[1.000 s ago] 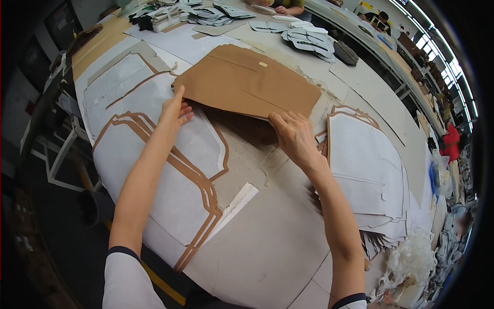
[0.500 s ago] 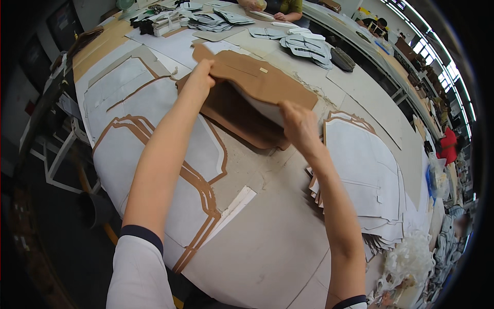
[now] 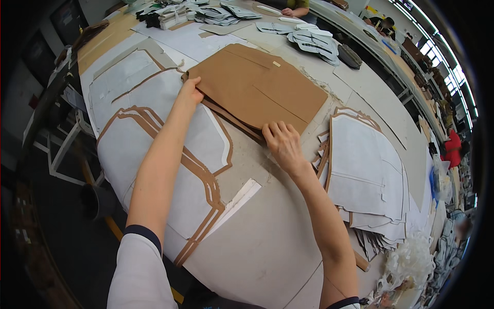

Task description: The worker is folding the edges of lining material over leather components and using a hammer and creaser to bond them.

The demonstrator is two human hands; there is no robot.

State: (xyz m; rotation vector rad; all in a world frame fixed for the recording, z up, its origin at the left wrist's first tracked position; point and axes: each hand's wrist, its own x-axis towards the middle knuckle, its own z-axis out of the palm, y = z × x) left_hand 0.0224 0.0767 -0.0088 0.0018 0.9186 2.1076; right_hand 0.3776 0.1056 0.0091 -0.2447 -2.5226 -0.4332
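Note:
A brown leather-like panel (image 3: 257, 82), with a small pale tag and thin slit lines on it, lies over more brown pieces on the table. My left hand (image 3: 191, 90) grips its left corner, thumb on top and the other fingers hidden beneath. At the near edge, my right hand (image 3: 283, 144) pinches the panel with curled fingers. Beneath that edge the layers stand slightly apart. White-faced panels with brown borders (image 3: 154, 159) spread out under and beside my left forearm. To the right of my right hand rises a stack of white-backed panels (image 3: 360, 165).
A white strip (image 3: 234, 208) lies on the near tabletop (image 3: 257, 257). Grey cut pieces (image 3: 314, 44) and a dark oblong case (image 3: 350, 56) sit at the back. Crumpled clear plastic (image 3: 406, 265) is at the right edge. Across the table another person's arm (image 3: 296, 10) shows.
The raised, bowed panel has come down flat onto the pieces beneath. My right hand has moved nearer and a little left; my left hand has dropped slightly, still at the left corner.

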